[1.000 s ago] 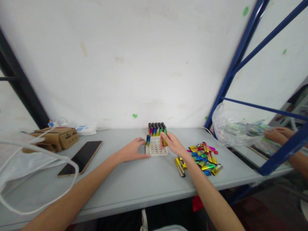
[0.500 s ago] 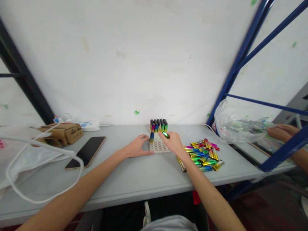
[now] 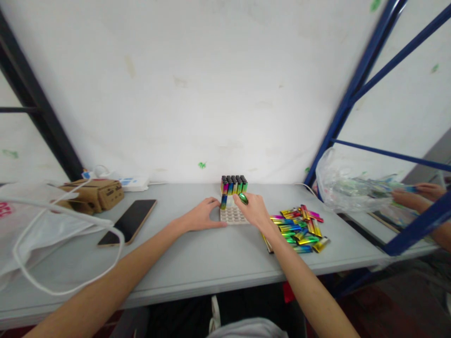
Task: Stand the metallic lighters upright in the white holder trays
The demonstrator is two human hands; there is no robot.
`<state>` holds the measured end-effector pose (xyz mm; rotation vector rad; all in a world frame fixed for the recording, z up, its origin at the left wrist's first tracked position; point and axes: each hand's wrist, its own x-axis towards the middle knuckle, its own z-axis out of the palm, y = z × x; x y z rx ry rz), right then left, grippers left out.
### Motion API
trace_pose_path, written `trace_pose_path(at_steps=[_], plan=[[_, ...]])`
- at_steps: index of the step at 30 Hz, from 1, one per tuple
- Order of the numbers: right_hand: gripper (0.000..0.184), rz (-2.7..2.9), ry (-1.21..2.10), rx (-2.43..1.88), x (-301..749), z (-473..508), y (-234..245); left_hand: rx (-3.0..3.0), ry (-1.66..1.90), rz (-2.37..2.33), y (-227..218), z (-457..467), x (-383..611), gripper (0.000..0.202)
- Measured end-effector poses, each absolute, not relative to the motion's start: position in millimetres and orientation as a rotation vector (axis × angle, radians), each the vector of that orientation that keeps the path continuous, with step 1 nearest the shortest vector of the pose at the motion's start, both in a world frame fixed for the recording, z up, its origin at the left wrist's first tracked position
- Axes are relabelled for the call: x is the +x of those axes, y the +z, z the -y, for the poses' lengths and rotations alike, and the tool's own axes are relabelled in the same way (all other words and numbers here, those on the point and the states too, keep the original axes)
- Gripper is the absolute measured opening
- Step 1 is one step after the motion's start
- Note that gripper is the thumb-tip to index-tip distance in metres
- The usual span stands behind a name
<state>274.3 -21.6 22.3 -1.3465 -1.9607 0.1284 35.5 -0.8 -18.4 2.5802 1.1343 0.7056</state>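
A white tray with rows of round holes (image 3: 232,215) lies on the grey table (image 3: 197,263). Several colourful lighters (image 3: 234,185) stand upright in its far rows, and one more (image 3: 223,201) stands at its left edge. My left hand (image 3: 200,217) rests against the tray's left side with its fingers curled on the edge. Over the tray's right part my right hand (image 3: 254,209) pinches a green-tipped lighter (image 3: 243,198) held tilted. A pile of loose rainbow-coloured lighters (image 3: 299,227) lies just right of that hand.
A dark phone (image 3: 127,227) and a cardboard box (image 3: 93,195) lie at the left, with a white bag and cord (image 3: 42,234) nearer me. A clear plastic bag (image 3: 347,188) hangs on the blue frame (image 3: 352,94) at the right, where another person's hands (image 3: 428,192) work.
My right hand has tilted its lighter from upright at the tray's right side to a slant over the tray. The view has shifted slightly; my left hand stays on the tray.
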Motion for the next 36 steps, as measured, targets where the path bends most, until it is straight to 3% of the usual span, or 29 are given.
trace_pose_path(at_steps=[9,22,28,36], plan=[[0.032,1.972,0.098,-1.378,274,23,21,2.549,0.694,-1.13,-15,5,35,0.072],[0.036,1.944,0.158,-1.04,285,16,27,2.546,0.714,-1.123,-21,0,34,0.076],[0.044,2.119,0.244,-1.136,286,13,26,2.549,0.722,-1.138,-22,-1,36,0.077],[0.029,2.321,0.245,-1.069,281,10,11,2.512,0.759,-1.099,-31,3,50,0.078]])
